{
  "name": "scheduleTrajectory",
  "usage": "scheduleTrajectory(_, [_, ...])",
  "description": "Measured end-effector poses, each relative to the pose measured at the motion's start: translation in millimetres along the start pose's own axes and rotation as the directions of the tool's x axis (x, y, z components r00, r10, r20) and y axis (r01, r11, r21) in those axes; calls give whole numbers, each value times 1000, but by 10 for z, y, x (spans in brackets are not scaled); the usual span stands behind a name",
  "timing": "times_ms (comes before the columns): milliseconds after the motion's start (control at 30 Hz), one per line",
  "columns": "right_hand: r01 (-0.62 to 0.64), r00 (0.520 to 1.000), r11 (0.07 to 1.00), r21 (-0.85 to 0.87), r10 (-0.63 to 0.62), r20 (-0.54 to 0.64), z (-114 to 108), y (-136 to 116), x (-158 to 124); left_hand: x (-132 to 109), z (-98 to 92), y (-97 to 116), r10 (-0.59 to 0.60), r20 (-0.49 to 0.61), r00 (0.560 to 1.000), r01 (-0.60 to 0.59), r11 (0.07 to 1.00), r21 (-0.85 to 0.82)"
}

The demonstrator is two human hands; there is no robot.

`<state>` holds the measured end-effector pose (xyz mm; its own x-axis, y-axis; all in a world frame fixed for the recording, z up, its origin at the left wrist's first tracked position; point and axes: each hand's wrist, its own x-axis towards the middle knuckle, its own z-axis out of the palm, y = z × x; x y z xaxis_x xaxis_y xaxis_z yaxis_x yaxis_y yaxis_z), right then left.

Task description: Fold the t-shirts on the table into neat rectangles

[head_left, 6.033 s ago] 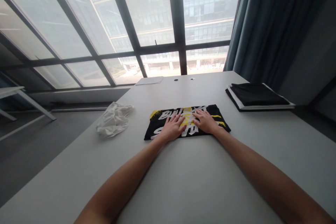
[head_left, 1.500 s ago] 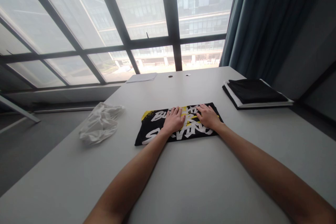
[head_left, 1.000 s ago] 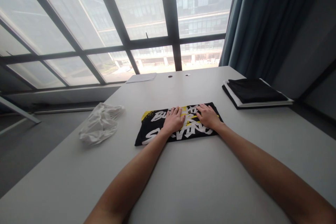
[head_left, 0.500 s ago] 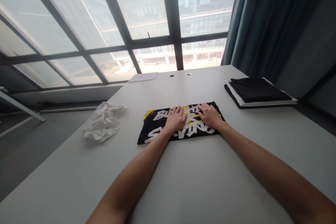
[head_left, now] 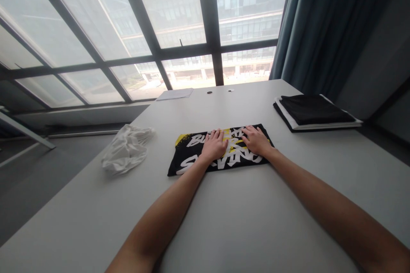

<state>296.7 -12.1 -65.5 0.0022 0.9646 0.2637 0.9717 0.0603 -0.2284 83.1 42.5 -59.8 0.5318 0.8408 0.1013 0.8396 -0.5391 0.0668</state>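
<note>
Both hands flat, fingers released & spread, palms down on folded black tee [head_left: 192, 155] w/ white-yellow print, mid surface [head_left: 243, 222]. Left hand [head_left: 214, 147] beside right hand [head_left: 255, 141], just apart. Crumpled white cloth [head_left: 125, 148] at 9 o'clock of tee; black-white folded stack [head_left: 315, 112] at 2 o'clock; paper sheet [head_left: 174, 93] at 12, far edge.

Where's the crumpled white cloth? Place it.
Head view: the crumpled white cloth lies by the left edge of the table, left of the folded black printed shirt.
</note>
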Motion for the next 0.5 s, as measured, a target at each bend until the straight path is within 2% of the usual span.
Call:
scheduleTrajectory(200, [-20, 997, 998, -66, 25, 72, -109, 321, -6, -4, -2, -2, -1, 0, 1000, 1, 1000, -17])
scheduleTrajectory(300, [-102, 994, 994, -44, 103, 23, -155, 526, 1, -2, -22, -2, 2, 8, 1000, -2, 998, -55])
scheduleTrajectory(367, [-174, 983, 984, 29, 176, -57, -213, 625, 23, 6, -57, -9, -6, 30, 1000, 10, 993, -115])
scheduleTrajectory(433, [-261, 951, 955, 141, 280, -133, -307, 688, 56, 14, -116, -16, -18, 58, 998, 29, 980, -198])
scheduleTrajectory(500, [-357, 906, 897, 261, 400, -139, -420, 722, 91, 11, -190, -10, -20, 53, 998, 33, 968, -251])
